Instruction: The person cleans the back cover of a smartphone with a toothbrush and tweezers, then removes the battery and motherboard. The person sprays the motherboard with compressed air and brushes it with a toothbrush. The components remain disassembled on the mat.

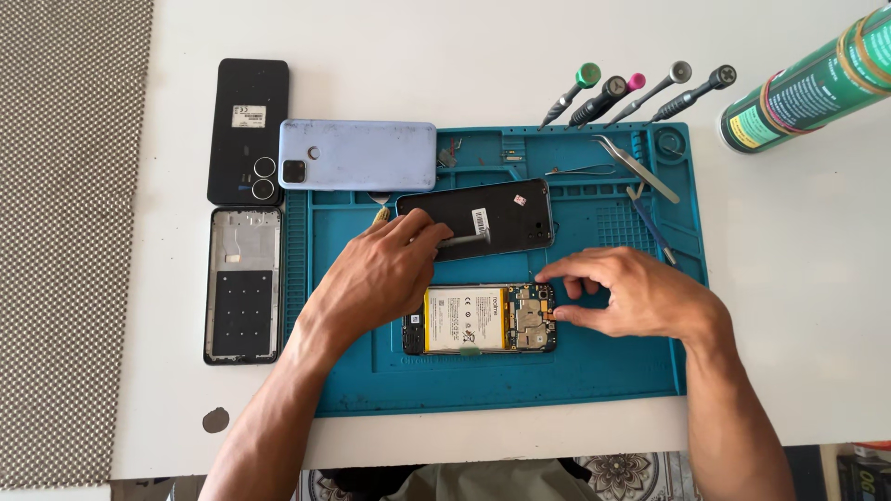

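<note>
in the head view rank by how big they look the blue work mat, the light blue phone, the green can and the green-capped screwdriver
1. blue work mat, by far the largest.
2. and 3. light blue phone and green can: look alike; the can runs out of frame, so unranked.
4. green-capped screwdriver, smallest.

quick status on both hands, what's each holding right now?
Left hand: closed on a grey tool, resting over the opened phone.
Right hand: fingertips pinched at the phone's right end; whether it holds anything cannot be told.
</note>
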